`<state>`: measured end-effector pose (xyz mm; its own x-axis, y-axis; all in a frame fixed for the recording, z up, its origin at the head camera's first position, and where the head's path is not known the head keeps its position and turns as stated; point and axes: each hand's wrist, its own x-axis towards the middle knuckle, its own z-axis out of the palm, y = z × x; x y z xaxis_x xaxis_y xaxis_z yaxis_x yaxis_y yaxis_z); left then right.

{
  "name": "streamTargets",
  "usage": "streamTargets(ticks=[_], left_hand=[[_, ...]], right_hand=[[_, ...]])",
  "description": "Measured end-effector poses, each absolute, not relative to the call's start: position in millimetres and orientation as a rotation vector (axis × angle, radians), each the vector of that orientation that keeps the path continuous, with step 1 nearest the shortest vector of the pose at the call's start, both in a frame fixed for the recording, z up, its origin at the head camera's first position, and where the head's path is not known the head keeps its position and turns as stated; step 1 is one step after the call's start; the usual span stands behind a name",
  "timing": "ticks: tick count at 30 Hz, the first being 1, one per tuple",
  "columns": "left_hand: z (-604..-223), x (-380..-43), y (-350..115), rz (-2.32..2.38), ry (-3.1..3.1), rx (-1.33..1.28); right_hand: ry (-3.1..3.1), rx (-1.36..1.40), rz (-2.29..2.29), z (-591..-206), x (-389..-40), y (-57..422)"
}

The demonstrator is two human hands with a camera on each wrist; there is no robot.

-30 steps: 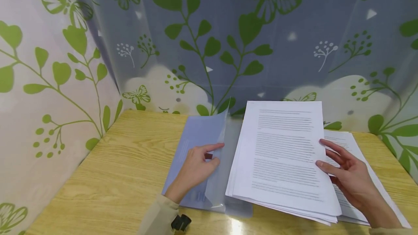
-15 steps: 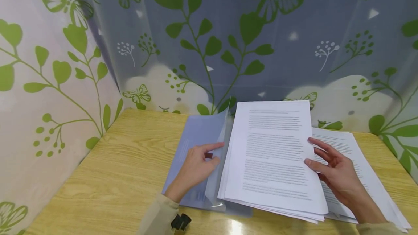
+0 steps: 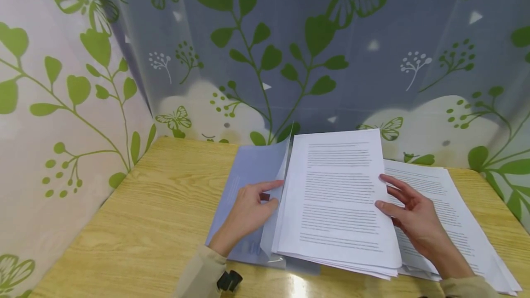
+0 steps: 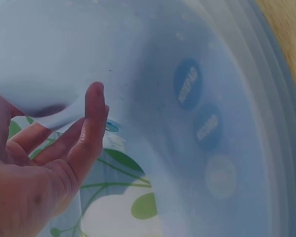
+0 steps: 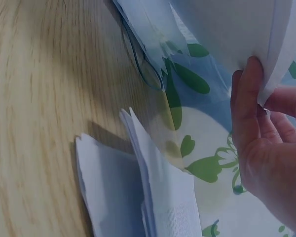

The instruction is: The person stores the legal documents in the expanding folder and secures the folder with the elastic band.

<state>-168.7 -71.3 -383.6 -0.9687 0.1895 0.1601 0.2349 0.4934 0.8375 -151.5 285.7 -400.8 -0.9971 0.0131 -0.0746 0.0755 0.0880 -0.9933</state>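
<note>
My left hand [image 3: 251,210] pinches the raised clear flap of a bluish plastic folder [image 3: 253,157] lying on the table. In the left wrist view, the fingers of that hand [image 4: 64,153] show against the folder's translucent sheet [image 4: 153,89], which carries round blue labels. On the other side, my right hand [image 3: 414,224] grips a stack of printed paper [image 3: 337,197] at its right edge, thumb in front and fingers behind. The stack tilts up, and its left edge overlaps the open folder beside the flap. In the right wrist view, thumb and fingers clasp the stack's edge [image 5: 281,49].
A second pile of printed sheets [image 3: 451,224] lies on the wooden table [image 3: 157,224] to the right, partly behind my right hand. A patterned curtain [image 3: 265,59] rises along the table's back edge, and another stands at the left.
My right hand has carried the paper stack leftward, over the open folder and up to its flap. My left hand has stayed in place, still holding the flap.
</note>
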Motion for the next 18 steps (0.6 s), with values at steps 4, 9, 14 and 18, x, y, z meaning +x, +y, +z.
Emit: streamTargets(ticks=[4,9,14,18], left_hand=[[-383.6,-168.4,-71.4,-1.520,-2.671,-0.379],[-383.8,-168.4,-71.3,-1.523,-2.667,-0.382],[-383.8,-168.8,-70.7,-1.526,-2.673,-0.371],[-383.7,-169.5,-70.3,-1.538,-2.678,-0.362]], right_hand=[[2.290,0.083,-2.069,-400.9,-153.2,281.4],[2.268,0.055,-2.096,-401.5,-155.3,274.1],[2.277,0.053,-2.089,-401.4,-156.6,267.1],[2.304,0.067,-2.048,-400.3,-156.7,263.7]])
